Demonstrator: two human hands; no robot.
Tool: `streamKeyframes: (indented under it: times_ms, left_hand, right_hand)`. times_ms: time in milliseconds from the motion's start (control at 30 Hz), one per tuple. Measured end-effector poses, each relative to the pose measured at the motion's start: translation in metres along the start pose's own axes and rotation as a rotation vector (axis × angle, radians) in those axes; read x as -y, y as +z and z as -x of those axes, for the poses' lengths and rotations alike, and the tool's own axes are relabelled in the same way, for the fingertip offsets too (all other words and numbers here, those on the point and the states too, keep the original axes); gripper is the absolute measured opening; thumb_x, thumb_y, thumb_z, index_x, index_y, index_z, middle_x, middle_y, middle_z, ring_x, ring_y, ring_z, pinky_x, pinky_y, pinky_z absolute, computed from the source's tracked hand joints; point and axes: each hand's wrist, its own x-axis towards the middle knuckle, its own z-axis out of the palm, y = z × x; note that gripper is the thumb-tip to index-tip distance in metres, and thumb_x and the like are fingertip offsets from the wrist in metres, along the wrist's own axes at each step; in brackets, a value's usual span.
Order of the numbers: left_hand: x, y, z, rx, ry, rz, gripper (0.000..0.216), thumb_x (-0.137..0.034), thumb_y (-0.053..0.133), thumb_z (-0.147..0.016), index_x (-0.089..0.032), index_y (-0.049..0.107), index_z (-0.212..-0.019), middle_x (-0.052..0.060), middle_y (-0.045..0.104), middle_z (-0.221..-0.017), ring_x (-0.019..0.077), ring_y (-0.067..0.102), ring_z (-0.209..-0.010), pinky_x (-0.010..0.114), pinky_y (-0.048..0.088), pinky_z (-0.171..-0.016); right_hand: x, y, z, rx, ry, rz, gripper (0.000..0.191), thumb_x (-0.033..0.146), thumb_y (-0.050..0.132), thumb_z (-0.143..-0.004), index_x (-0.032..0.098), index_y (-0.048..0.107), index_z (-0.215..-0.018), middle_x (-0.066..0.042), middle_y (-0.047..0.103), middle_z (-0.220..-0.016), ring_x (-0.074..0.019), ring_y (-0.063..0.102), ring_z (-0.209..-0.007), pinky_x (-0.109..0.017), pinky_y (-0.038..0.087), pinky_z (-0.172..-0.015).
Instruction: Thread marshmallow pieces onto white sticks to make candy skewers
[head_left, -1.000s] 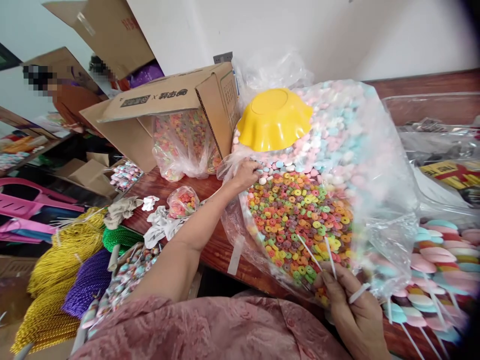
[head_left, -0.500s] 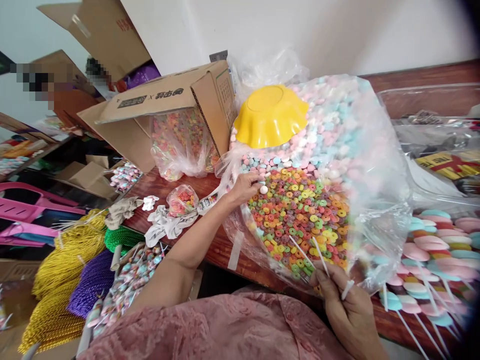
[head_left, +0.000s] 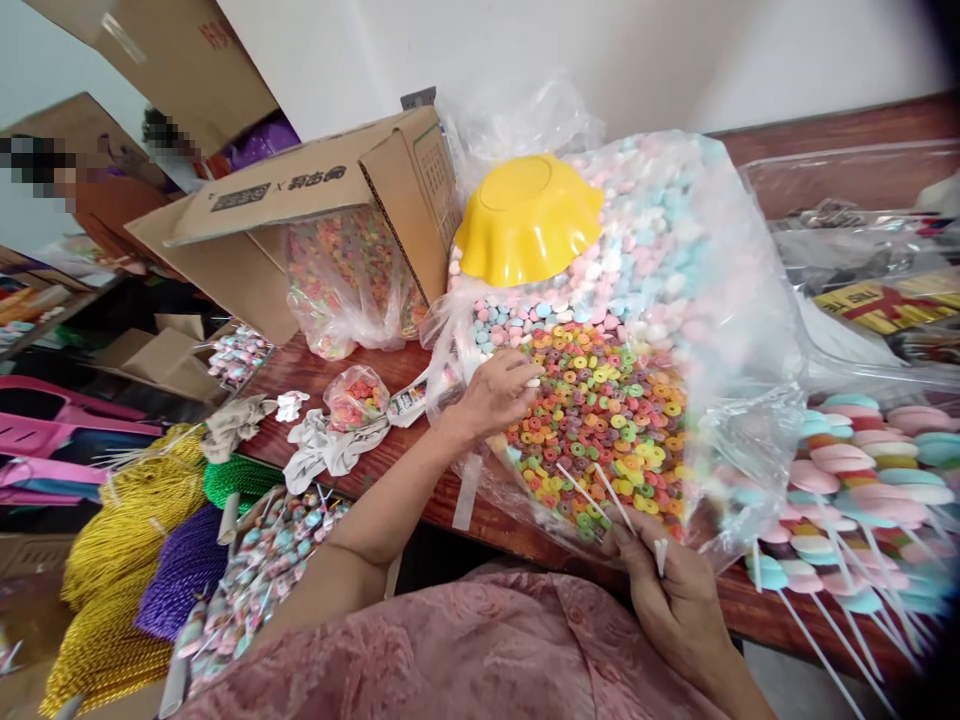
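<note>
A small white piece (head_left: 533, 383) is sitting at the fingertips of the left hand (head_left: 495, 398), whose thumb and fingers appear to be closing on it just over the near-left part of the multicoloured rings (head_left: 607, 400). The right hand (head_left: 667, 580) is clamping several thin white sticks (head_left: 585, 492), two of which are pointing out over the rings' near edge; whether their tips are touching any rings, I cannot tell. Good handling here is calling for a light pinch, since a hard squeeze could be cracking or flicking away so small a piece, and for a firm grip low on the sticks, so their free ends are staying steady and apart. The clear plastic (head_left: 739, 430) is lying loose around the rings, so the wrists should be clearing its folds. Beyond, pastel pieces (head_left: 652, 240) are spreading under an upturned yellow bowl (head_left: 529, 220), beside which a cardboard box (head_left: 409, 180) is standing.
</note>
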Motion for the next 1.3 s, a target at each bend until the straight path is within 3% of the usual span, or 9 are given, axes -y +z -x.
streamKeyframes:
  times_ms: [100,200,333,500,833,933,1133,1300]
  left_hand:
    - [-0.023,0.002,0.016,-0.141,-0.253,0.510,0.024,-0.029,0.073,-0.078,-0.018,0.074,-0.100,0.007,0.070,-0.096,0.0177,0.064,-0.087,0.032,0.053,-0.079]
    - [-0.043,0.006,0.033,-0.102,-0.565,1.010,0.038,-0.034,0.087,-0.063,-0.018,0.076,-0.096,0.002,0.071,-0.083,0.0137,0.063,-0.071,0.027,0.052,-0.063]
    - [-0.065,0.009,0.052,-0.103,-0.750,1.317,0.046,-0.029,0.095,-0.049,-0.020,0.078,-0.091,0.001,0.074,-0.082,0.0119,0.064,-0.065,0.025,0.054,-0.059]
    - [-0.076,0.006,0.067,-0.113,-0.777,1.378,0.046,-0.038,0.092,-0.058,-0.020,0.079,-0.098,0.005,0.078,-0.090,0.0137,0.070,-0.067,0.028,0.059,-0.067]
    - [-0.075,0.011,0.070,-0.199,-0.794,1.470,0.040,-0.034,0.094,-0.054,-0.017,0.079,-0.088,0.003,0.075,-0.075,0.0104,0.064,-0.056,0.018,0.047,-0.045]
    - [-0.074,0.012,0.069,-0.254,-0.821,1.524,0.040,-0.031,0.095,-0.052,-0.016,0.079,-0.086,0.002,0.074,-0.071,0.0100,0.065,-0.055,0.016,0.047,-0.045]
    - [-0.066,0.016,0.069,-0.231,-0.791,1.604,0.038,-0.022,0.094,-0.054,-0.016,0.078,-0.088,0.003,0.077,-0.075,0.0116,0.070,-0.061,0.016,0.053,-0.053]
    - [-0.061,0.017,0.067,-0.305,-0.793,1.577,0.037,-0.019,0.093,-0.052,-0.016,0.075,-0.084,0.003,0.077,-0.077,0.0126,0.069,-0.058,0.018,0.051,-0.049]
  right_hand:
    - [0.006,-0.003,-0.005,-0.031,0.006,0.033,0.026,0.023,0.050,-0.097,0.023,0.065,-0.118,-0.001,0.069,-0.079,-0.0162,0.065,-0.063,-0.027,0.052,-0.058]
    - [0.013,-0.004,-0.012,-0.034,0.015,0.034,0.026,0.023,0.049,-0.096,0.023,0.066,-0.116,-0.002,0.070,-0.081,-0.0170,0.065,-0.064,-0.028,0.051,-0.059]
    - [0.021,-0.002,-0.019,-0.059,0.027,0.053,0.028,0.021,0.049,-0.094,0.024,0.066,-0.117,-0.002,0.071,-0.084,-0.0175,0.065,-0.067,-0.030,0.052,-0.063]
    - [0.029,-0.002,-0.020,-0.077,-0.005,0.081,0.028,0.020,0.048,-0.094,0.023,0.068,-0.112,-0.003,0.070,-0.079,-0.0177,0.064,-0.064,-0.031,0.052,-0.063]
    - [0.032,0.001,-0.023,-0.053,-0.029,0.132,0.026,0.019,0.045,-0.096,0.023,0.069,-0.107,-0.001,0.068,-0.074,-0.0161,0.061,-0.058,-0.028,0.050,-0.061]
    - [0.035,0.003,-0.026,-0.084,-0.079,0.137,0.025,0.016,0.046,-0.095,0.022,0.067,-0.107,0.000,0.067,-0.071,-0.0154,0.058,-0.054,-0.027,0.048,-0.058]
    - [0.033,0.004,-0.034,-0.057,-0.072,0.203,0.021,0.009,0.044,-0.092,0.021,0.060,-0.084,0.001,0.062,-0.066,-0.0134,0.055,-0.050,-0.025,0.041,-0.052]
    - [0.022,-0.003,-0.035,-0.109,-0.037,0.310,0.019,0.010,0.046,-0.089,0.020,0.062,-0.091,0.001,0.063,-0.066,-0.0149,0.056,-0.051,-0.026,0.040,-0.051]
